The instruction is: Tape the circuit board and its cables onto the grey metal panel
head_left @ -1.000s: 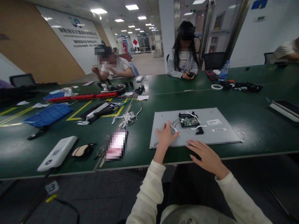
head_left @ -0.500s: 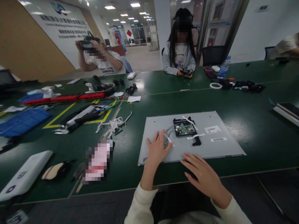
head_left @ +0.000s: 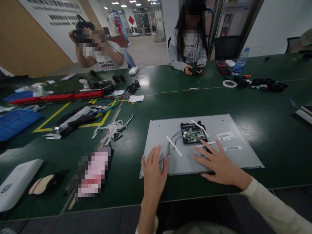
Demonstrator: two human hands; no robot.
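Left hand (head_left: 154, 170) loosely parted near a thin white tape strip (head_left: 174, 146), right hand (head_left: 216, 164) fanned wide over the flat grey metal panel (head_left: 163, 130), apparently positioning, the next move demanding fingertip care.

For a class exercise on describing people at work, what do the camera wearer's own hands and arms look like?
The left hand and right hand are bare, with no gloves or rings visible. The right sleeve is long, cream and plain, with no visible markings. Only a little of the matching left sleeve shows.
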